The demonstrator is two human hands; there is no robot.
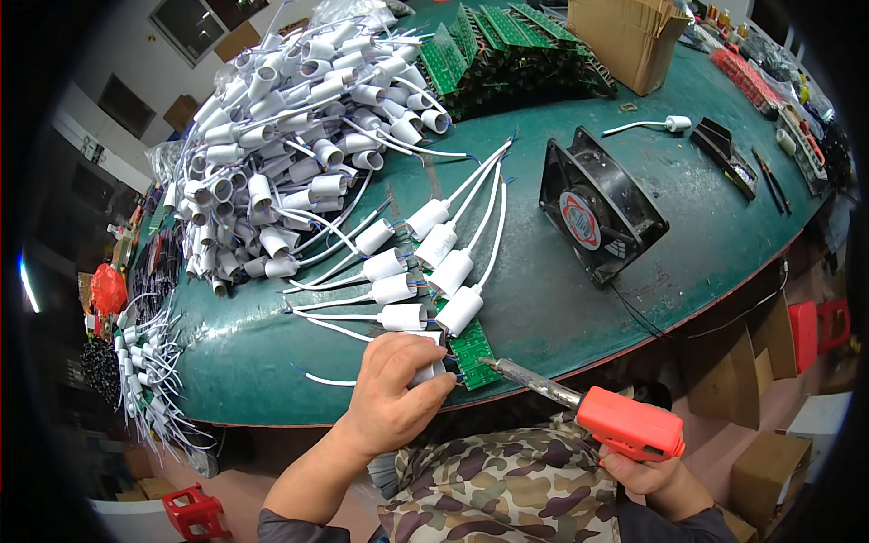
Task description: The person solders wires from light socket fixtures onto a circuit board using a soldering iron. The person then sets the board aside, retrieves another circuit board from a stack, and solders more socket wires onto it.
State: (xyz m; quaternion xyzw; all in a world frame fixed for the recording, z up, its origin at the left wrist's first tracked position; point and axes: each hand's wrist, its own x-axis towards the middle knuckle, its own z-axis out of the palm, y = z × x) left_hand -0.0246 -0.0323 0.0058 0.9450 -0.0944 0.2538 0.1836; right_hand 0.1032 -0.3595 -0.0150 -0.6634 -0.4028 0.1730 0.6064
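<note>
Close to the table's near edge, the left hand [395, 387] is curled nearly closed, thumb and fingers gripping a white cylindrical housing [426, 373] just beside the near end of a narrow green circuit board [472, 356]. The right hand [638, 472] is wrapped around the handle of a red soldering gun [631, 423], whose metal tip [490, 363] points left at the board; whether it touches, I cannot tell. Beyond the left hand, two rows of white housings flank the board, their cables running left from the left row [404, 317] and fanning away to gathered ends from the right row [459, 311]. Right of these, a square black fan [602, 206] stands tilted on the green tabletop [543, 312]. A big heap of white cabled housings [299, 145] fills the far left, with stacked green circuit boards [507, 50] and a cardboard box [625, 43] to its right. Farther right lie a single cabled white part [677, 124], a black tray [724, 156] and slim hand tools [771, 181]. A camouflage-patterned apron [507, 484] covers the person's lap, and a red plastic stool [194, 512] stands at the lower left.
</note>
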